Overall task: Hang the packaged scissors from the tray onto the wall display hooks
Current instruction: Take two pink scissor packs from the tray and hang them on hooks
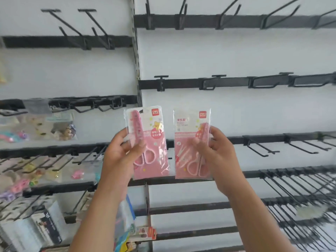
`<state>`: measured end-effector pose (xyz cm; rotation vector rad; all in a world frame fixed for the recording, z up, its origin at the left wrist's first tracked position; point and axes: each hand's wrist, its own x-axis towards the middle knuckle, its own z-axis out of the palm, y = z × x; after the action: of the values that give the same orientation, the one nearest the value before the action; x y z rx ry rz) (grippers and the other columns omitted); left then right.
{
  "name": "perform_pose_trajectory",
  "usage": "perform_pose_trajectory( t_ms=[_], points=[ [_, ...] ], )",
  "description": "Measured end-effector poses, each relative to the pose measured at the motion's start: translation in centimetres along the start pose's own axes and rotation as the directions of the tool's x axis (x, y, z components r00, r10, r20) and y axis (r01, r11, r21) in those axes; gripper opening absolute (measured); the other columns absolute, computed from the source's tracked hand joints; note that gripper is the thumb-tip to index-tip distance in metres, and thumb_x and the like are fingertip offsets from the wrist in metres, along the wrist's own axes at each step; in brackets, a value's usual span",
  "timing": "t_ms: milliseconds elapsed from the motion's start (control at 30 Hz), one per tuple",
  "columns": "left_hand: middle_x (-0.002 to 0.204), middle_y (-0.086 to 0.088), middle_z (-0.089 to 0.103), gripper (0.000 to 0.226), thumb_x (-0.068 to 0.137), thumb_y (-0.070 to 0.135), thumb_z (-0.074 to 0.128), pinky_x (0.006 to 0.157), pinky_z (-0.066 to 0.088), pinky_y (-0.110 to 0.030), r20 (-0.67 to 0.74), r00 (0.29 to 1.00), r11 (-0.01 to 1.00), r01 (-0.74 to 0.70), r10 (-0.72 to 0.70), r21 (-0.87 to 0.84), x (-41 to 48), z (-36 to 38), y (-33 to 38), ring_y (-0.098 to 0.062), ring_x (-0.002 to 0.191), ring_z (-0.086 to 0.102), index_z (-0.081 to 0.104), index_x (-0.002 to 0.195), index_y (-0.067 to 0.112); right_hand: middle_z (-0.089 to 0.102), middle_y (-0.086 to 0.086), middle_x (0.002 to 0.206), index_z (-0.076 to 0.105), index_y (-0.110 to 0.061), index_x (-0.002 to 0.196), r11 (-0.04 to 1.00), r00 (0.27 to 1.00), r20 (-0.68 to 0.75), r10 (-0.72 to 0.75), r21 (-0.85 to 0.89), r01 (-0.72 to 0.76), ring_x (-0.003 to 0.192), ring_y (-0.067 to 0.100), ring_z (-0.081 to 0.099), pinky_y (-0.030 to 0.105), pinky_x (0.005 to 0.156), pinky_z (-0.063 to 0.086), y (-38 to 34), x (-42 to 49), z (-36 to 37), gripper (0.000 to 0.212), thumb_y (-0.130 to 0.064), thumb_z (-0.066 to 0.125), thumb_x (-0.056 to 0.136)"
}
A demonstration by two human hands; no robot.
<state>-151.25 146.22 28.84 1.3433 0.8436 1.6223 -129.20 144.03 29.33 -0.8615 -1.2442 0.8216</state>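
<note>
Each raised hand (pixel 121 153) (pixel 218 151) apparently pinching one upright scissors pack (pixel 151 142) (pixel 190 142).

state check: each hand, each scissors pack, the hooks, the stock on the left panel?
left hand: fingers closed on the left scissors pack
right hand: fingers closed on the right scissors pack
left scissors pack: upright, held, not hung
right scissors pack: upright, held, not hung
right panel hooks: bare
left panel small packets: hanging on hooks, blurred

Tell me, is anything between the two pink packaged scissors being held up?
No. In the head view, the left pink scissors pack and the right pink scissors pack are apart; only bare white wall panel shows through the gap.
</note>
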Motion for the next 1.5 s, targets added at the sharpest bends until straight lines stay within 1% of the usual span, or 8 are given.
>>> perform_pose_trajectory(
  t_ms=[133,400,533,633,967,1167,1367,1500],
  points=[
    [0.099,-0.004,0.080,0.031,0.090,0.012,0.069,0.076,0.056,-0.042,0.039,0.999,0.999,-0.038,0.037,0.022,2.4,0.4,0.9,-0.027,0.091,0.075,0.068,0.115,0.031,0.081,0.007,0.096,0.064,-0.019,0.121,1.000,1.000,-0.024,-0.010,-0.005,0.010,0.084,0.026,0.079,0.047,0.071,0.064,-1.1,1.9,0.3,0.025,-0.018,0.068,0.096],
    [0.091,-0.002,0.080,0.027,0.090,0.010,0.069,0.059,0.056,-0.027,0.012,0.999,0.998,-0.046,0.047,-0.032,5.6,3.0,1.4,-0.018,0.078,0.075,0.069,0.114,0.024,0.081,0.007,0.090,0.067,-0.014,0.111,0.999,0.998,-0.055,-0.009,0.036,0.011,0.078,0.026,0.079,0.037,0.059,0.062,-1.7,4.9,-1.2,0.020,-0.016,0.071,0.092],
    [0.098,-0.003,0.080,0.026,0.091,0.018,0.070,0.090,0.056,-0.052,0.001,0.998,0.998,-0.070,0.070,0.002,7.1,4.1,0.9,-0.027,0.097,0.073,0.072,0.116,0.027,0.081,0.008,0.090,0.067,-0.013,0.112,0.998,0.999,-0.047,-0.009,0.056,0.012,0.078,0.027,0.079,0.039,0.061,0.063,-1.3,6.1,-2.1,0.020,-0.016,0.071,0.092],
    [0.103,0.000,0.080,0.043,0.090,0.020,0.071,0.101,0.050,-0.054,-0.010,0.998,0.998,-0.068,0.068,-0.007,7.9,4.7,0.5,-0.026,0.107,0.072,0.063,0.132,0.018,0.081,0.008,0.091,0.067,-0.014,0.113,0.998,0.999,-0.038,-0.011,0.055,0.013,0.080,0.027,0.079,0.041,0.064,0.063,-0.8,6.9,-2.6,0.020,-0.017,0.070,0.092],
    [0.104,0.000,0.080,0.030,0.093,0.020,0.067,0.094,0.055,-0.051,-0.048,0.998,0.999,-0.030,0.032,0.024,9.1,5.4,-2.1,-0.028,0.104,0.073,0.067,0.123,0.019,0.081,0.008,0.092,0.067,-0.016,0.112,0.997,0.999,-0.018,-0.034,0.066,0.035,0.081,0.026,0.079,0.040,0.066,0.064,0.5,8.2,-3.1,0.022,-0.019,0.071,0.091],
    [0.097,0.004,0.080,0.018,0.095,0.020,0.064,0.071,0.058,-0.030,-0.050,0.998,0.998,-0.037,0.040,0.060,9.8,5.7,-2.8,-0.015,0.088,0.075,0.070,0.112,0.023,0.081,0.008,0.089,0.067,-0.016,0.110,0.995,0.998,-0.043,-0.037,0.086,0.041,0.077,0.024,0.079,0.034,0.052,0.059,0.2,8.5,-3.7,0.019,-0.019,0.071,0.092],
    [0.110,0.004,0.078,0.033,0.092,0.023,0.069,0.091,0.057,-0.047,-0.110,0.992,0.994,-0.041,0.053,0.106,10.1,5.3,-3.3,-0.021,0.104,0.073,0.064,0.125,0.023,0.081,0.009,0.090,0.067,-0.012,0.113,0.991,0.995,-0.082,-0.054,0.116,0.063,0.077,0.023,0.078,0.037,0.056,0.061,-0.6,8.8,-4.6,0.020,-0.015,0.070,0.093],
    [0.111,0.005,0.076,0.026,0.091,0.024,0.070,0.082,0.060,-0.042,-0.129,0.988,0.988,-0.070,0.088,0.140,10.1,5.2,-3.7,-0.018,0.096,0.074,0.066,0.117,0.029,0.081,0.007,0.089,0.068,-0.014,0.112,0.994,0.993,-0.105,-0.044,0.093,0.054,0.076,0.022,0.078,0.035,0.057,0.060,-0.5,9.1,-5.1,0.018,-0.016,0.069,0.094]
  ],
)
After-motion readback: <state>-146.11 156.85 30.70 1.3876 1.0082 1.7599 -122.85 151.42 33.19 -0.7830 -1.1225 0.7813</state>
